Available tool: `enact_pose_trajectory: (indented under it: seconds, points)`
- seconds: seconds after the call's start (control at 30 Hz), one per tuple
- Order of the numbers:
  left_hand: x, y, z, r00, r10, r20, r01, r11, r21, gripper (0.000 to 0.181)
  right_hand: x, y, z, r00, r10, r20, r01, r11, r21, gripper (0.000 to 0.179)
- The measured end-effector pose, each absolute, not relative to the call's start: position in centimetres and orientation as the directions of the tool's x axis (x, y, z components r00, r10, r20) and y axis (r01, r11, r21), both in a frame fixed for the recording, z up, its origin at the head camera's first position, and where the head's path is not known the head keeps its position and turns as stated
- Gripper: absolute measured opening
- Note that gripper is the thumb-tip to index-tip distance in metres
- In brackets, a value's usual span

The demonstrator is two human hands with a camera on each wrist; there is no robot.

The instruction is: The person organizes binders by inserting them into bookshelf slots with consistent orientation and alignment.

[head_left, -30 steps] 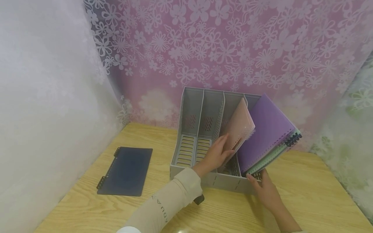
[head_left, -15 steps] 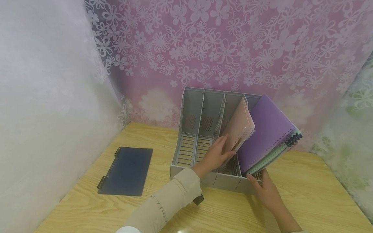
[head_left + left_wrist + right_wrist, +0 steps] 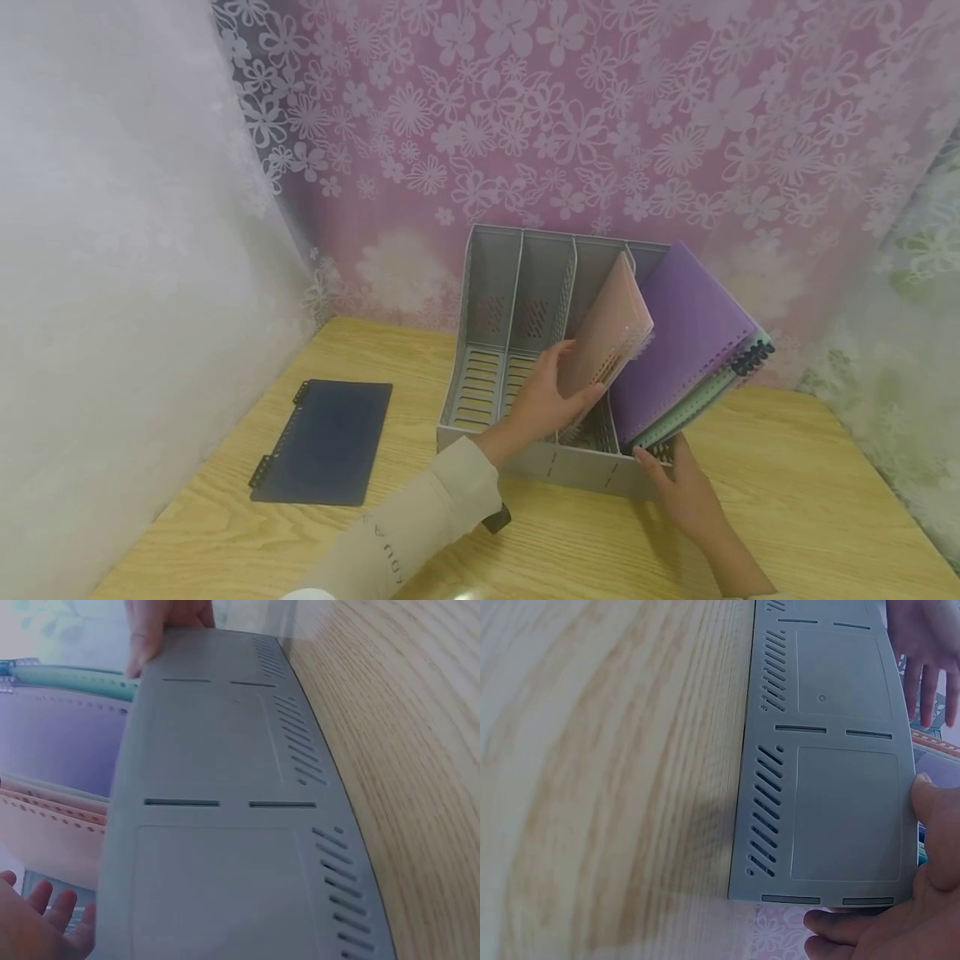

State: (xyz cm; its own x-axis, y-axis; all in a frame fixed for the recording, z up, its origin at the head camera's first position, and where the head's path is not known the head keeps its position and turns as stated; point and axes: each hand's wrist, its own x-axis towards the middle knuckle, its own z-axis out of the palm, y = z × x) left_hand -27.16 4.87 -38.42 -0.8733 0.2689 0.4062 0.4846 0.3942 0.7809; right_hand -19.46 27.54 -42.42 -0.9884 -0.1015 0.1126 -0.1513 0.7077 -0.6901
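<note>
A grey file holder (image 3: 581, 468) with several upright compartments stands on the table. My right hand (image 3: 686, 496) grips its front right corner, thumb on the top edge and fingers round the side, as the right wrist view shows. My left hand (image 3: 536, 408) is over the middle compartments beside the pink notebook (image 3: 611, 329), thumb and fingers spread; in the right wrist view its fingers (image 3: 928, 690) look straight. I cannot tell whether it touches the notebook. The pink notebook leans in the third compartment. A purple notebook (image 3: 678, 333) and a mint-green one (image 3: 693, 408) lean right in the rightmost compartment.
A dark blue binder notebook (image 3: 326, 442) with black rings lies flat on the wooden table (image 3: 225, 542), left of the holder. A pink flowered curtain (image 3: 525, 125) hangs behind the table, and a white one (image 3: 150, 250) hangs at the left.
My left hand has drawn slightly left and its fingers have moved off the face of the pink notebook. The right hand, holder and notebooks have stayed in place.
</note>
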Motion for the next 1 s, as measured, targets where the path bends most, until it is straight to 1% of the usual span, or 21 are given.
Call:
enact_pose_trajectory:
  seconds: [0.13,0.23,0.37,0.47,0.6,0.67,0.83,0.93,1.0]
  points:
    - [-26.6,4.1,-38.2,-0.862,0.251,0.441,0.507,0.382,0.773,0.076,-19.5,27.6,-42.2,-0.989,-0.101,0.108,-0.148,0.713,-0.685,0.082]
    - [-26.4,3.4,-38.2,-0.842,0.247,0.48,0.54,0.382,0.75,0.075,-19.5,27.7,-42.1,-0.99,-0.102,0.102,-0.144,0.71,-0.689,0.083]
    - [-26.2,2.6,-38.3,-0.807,0.242,0.539,0.59,0.365,0.72,0.068,-19.5,27.7,-42.0,-0.991,-0.093,0.091,-0.13,0.714,-0.688,0.084]
    - [-25.9,2.0,-38.2,-0.797,0.241,0.554,0.603,0.36,0.712,0.065,-19.4,27.7,-42.1,-0.992,-0.087,0.092,-0.126,0.716,-0.686,0.084]
    - [-25.6,1.1,-38.1,-0.781,0.271,0.563,0.624,0.354,0.696,0.062,-19.4,27.7,-42.0,-0.99,-0.087,0.111,-0.139,0.713,-0.687,0.082]
    - [-25.4,0.5,-37.9,-0.763,0.293,0.576,0.647,0.353,0.676,0.059,-19.4,27.6,-41.9,-0.99,-0.088,0.114,-0.143,0.711,-0.688,0.082]
    - [-24.6,-0.8,-37.9,-0.726,0.333,0.602,0.687,0.384,0.616,0.053,-19.2,27.5,-41.9,-0.993,-0.081,0.081,-0.115,0.707,-0.698,0.085]
    - [-24.1,-1.6,-38.0,-0.709,0.349,0.613,0.705,0.377,0.601,0.05,-19.1,27.4,-41.9,-0.995,-0.075,0.058,-0.095,0.707,-0.701,0.087]
    - [-23.7,-2.1,-37.9,-0.713,0.352,0.607,0.701,0.35,0.621,0.048,-19.0,27.4,-41.8,-0.996,-0.072,0.048,-0.085,0.708,-0.701,0.088]
